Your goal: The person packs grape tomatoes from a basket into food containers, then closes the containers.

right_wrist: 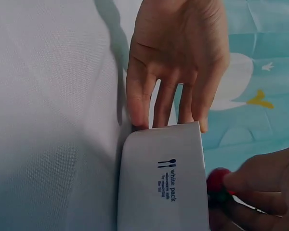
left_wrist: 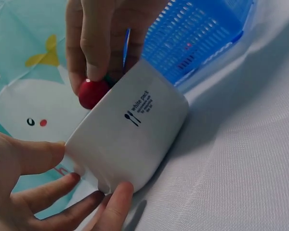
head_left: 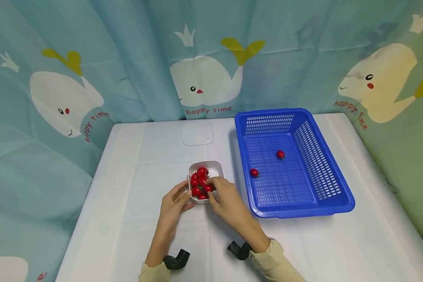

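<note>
Left hand (head_left: pixel 176 201) steadies the tub (head_left: pixel 216 168) near the counter's front edge, fingers straight against its wall. Right hand (head_left: pixel 225 194) pinches a tomato (left_wrist: pixel 91 92); best lift gently, clear of the rim, without squeezing.

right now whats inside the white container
A heap of small red tomatoes fills the white container. The right hand reaches in, its fingers on one. The left hand steadies the side. Anything beneath the heap is hidden.
</note>
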Motion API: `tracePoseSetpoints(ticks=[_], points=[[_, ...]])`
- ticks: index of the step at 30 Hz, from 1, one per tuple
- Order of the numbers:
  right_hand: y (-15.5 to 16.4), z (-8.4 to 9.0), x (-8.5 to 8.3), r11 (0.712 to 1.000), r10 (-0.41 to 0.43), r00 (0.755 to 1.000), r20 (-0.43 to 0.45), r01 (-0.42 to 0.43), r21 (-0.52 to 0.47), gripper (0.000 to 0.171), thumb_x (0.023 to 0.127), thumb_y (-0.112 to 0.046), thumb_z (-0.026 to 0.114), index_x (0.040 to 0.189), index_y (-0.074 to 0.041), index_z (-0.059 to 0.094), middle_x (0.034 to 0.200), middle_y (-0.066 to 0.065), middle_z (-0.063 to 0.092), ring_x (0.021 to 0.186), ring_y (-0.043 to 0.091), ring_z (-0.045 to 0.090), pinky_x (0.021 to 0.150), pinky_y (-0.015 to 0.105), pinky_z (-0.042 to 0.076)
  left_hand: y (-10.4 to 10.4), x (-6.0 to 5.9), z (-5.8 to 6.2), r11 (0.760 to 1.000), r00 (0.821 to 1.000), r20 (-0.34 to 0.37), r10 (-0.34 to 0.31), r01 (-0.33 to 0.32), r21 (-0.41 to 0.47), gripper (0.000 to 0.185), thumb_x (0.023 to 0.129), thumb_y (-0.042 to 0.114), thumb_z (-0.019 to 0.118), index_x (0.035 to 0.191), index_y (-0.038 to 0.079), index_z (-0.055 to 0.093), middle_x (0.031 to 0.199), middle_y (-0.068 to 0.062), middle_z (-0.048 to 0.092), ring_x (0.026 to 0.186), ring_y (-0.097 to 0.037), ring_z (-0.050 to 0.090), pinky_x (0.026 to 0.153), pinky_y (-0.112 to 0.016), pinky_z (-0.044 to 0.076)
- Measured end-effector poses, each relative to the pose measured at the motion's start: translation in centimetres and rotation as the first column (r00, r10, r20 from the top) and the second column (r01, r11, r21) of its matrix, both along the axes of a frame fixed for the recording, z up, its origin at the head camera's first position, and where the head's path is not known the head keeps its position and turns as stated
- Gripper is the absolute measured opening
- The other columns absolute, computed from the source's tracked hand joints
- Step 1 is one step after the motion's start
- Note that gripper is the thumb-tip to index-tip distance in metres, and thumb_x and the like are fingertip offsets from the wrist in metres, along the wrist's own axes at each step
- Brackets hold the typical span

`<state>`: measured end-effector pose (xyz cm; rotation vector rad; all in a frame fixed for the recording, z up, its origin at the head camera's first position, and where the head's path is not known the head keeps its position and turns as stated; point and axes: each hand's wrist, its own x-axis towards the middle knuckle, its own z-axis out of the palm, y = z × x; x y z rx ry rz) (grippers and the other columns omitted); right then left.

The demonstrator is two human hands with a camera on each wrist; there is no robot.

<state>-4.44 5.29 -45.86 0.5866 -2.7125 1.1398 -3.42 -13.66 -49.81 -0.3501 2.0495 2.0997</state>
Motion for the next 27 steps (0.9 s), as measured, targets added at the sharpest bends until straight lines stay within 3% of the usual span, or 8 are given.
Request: tracePoseSetpoints(ticks=[5,12,21,27], points=[[-0.1,-0.2,-0.3,0.998,0.030,0.999,-0.041,-0.027,0.062,0.023,0.086,-0.001,0.078,0.107,-0.006,0.069,0.099,0.006,0.074,0.093,0.022,0.070,0.084,0.046,0.055,0.1,0.0,0.1,1.000,1.000,0.001,-0.003,0.003,0.006,0.047,0.104,0.013,0.063,0.150,0.006,0.054,0.155,-0.018,0.054,0.124,-0.022,0.064,0.087,-0.028,0.064],[-0.3,-0.2,-0.8,0.990,0.070,0.997,-0.019,-0.067,0.122,0.019,0.088,-0.004,0.078,0.105,-0.008,0.072,0.100,0.006,0.070,0.091,0.023,0.068,0.081,0.043,0.051,0.1,0.0,0.0,1.000,1.000,-0.007,-0.002,0.002,0.000,0.047,0.104,0.012,0.062,0.150,0.005,0.053,0.156,-0.018,0.053,0.123,-0.022,0.065,0.086,-0.027,0.064],[-0.7,0.3,-1.1,0.969,0.044,0.999,-0.021,-0.037,0.245,0.017,0.088,-0.009,0.082,0.103,-0.010,0.073,0.098,0.003,0.071,0.080,0.022,0.068,0.068,0.033,0.048,-0.1,0.0,-0.1,1.000,1.000,-0.009,0.007,-0.007,0.011,0.047,0.104,0.010,0.062,0.150,0.005,0.053,0.155,-0.017,0.054,0.112,-0.008,0.067,0.086,-0.028,0.065],[-0.7,0.3,-1.1,0.957,0.053,0.997,-0.062,-0.033,0.288,0.012,0.090,-0.011,0.081,0.098,-0.011,0.072,0.089,0.001,0.070,0.075,0.022,0.068,0.067,0.036,0.053,-0.1,0.0,-0.1,1.000,1.000,-0.014,0.006,-0.006,0.010,0.047,0.104,0.011,0.062,0.150,0.005,0.054,0.155,-0.017,0.054,0.116,-0.012,0.067,0.087,-0.028,0.064]])
